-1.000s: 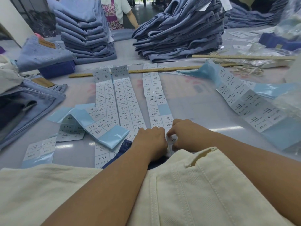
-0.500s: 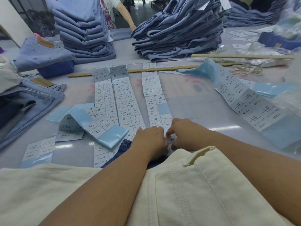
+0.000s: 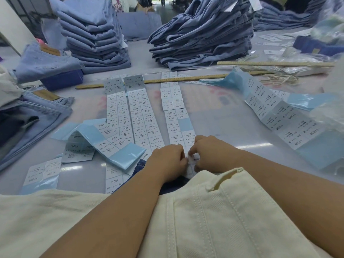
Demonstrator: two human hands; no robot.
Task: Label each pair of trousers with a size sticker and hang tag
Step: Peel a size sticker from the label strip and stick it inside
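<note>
Both hands work at the near end of the L sticker strip, near the front edge of the table. The left hand and right hand each have fingers curled, pinching 1 sticker between them, apparently peeling it from its backing. The cream trousers lie under the forearms at the front edge and show no sticker or tag yet. 2 tall stacks of blue trousers wait at the back edge, so most of the job seems left.
</note>
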